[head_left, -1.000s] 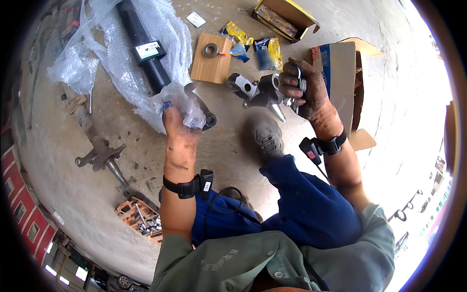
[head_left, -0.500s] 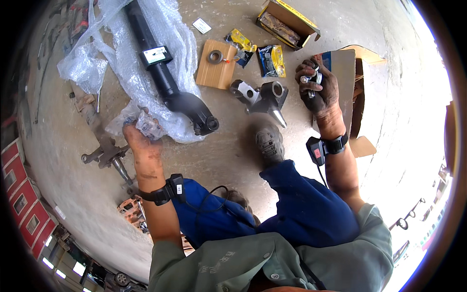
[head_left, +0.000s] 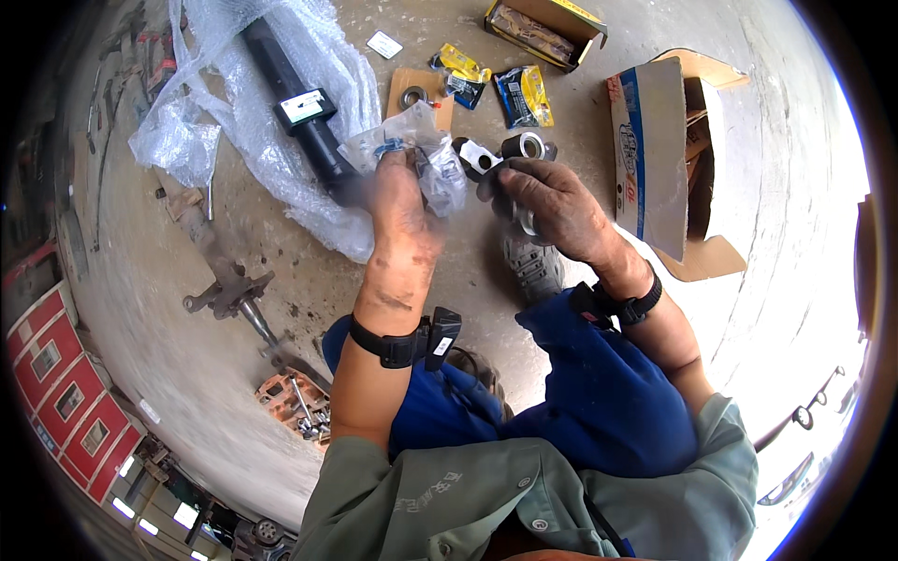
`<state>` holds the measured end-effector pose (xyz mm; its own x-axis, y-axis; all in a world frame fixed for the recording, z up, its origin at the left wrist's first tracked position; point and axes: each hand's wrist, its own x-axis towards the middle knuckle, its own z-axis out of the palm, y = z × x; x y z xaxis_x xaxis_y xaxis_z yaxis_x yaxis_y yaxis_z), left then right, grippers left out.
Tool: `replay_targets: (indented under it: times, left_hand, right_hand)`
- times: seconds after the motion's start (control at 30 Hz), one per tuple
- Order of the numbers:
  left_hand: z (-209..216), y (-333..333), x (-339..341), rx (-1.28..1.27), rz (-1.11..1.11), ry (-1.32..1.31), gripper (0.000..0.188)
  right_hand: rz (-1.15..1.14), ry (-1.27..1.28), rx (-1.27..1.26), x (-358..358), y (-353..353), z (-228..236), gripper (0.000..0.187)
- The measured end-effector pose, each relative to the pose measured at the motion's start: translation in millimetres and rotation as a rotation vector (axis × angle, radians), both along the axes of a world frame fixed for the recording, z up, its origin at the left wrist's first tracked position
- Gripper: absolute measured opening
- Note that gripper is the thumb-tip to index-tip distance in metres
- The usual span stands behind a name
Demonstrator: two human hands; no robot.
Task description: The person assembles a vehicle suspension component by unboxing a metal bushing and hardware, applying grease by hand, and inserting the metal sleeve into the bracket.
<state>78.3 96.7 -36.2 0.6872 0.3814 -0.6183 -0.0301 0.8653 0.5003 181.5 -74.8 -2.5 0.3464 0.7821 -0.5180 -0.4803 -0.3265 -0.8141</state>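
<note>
A stained grey concrete floor (head_left: 309,285) carries the parts, with a red panelled structure (head_left: 70,383) at the far left. The left hand (head_left: 402,201) has its grip closed on a crumpled clear plastic bag (head_left: 441,178), held above the floor beside a black cylindrical metal tube (head_left: 271,61) lying on clear bubble wrap (head_left: 234,122). The right hand (head_left: 561,206) has its grip curled around a shiny silver metal piece (head_left: 527,222), just above the grey-and-black forged metal bracket (head_left: 473,150); fingers and blur hide most of its shape.

The bag looks light, limp and slippery, best pinched by a gathered fold (its contents, if any, I cannot make out). The silver piece should be rigid, small enough for 1 palm, and steadiest held by its outer edge. The bracket looks heavy and stiff, calling for 2 hands around its thick collar.

Of 3 open containers, the white-and-blue cardboard box (head_left: 659,150) holds brown cardboard-like pieces (head_left: 696,142), the yellow-and-black carton (head_left: 587,51) a long brownish bundle (head_left: 531,35), and the orange tool case (head_left: 274,391) silver metal tools (head_left: 301,397).
</note>
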Motion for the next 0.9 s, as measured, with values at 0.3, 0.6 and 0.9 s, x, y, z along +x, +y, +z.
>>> replay_targets:
  times: [0.3,0.6,0.9]
  left_hand:
    - [3,-33,28,-0.043,-0.071,-0.078,0.033]
    - [15,-33,24,-0.015,-0.362,-0.166,0.029]
    - [-8,-35,26,-0.371,-0.277,-0.416,0.035]
  right_hand:
    - [-0.081,-0.291,-0.071,-4,-3,-13,0.03]
    - [-0.318,0.104,-0.041,11,-14,-16,0.03]
    - [-0.435,0.432,0.091,21,-25,-19,0.026]
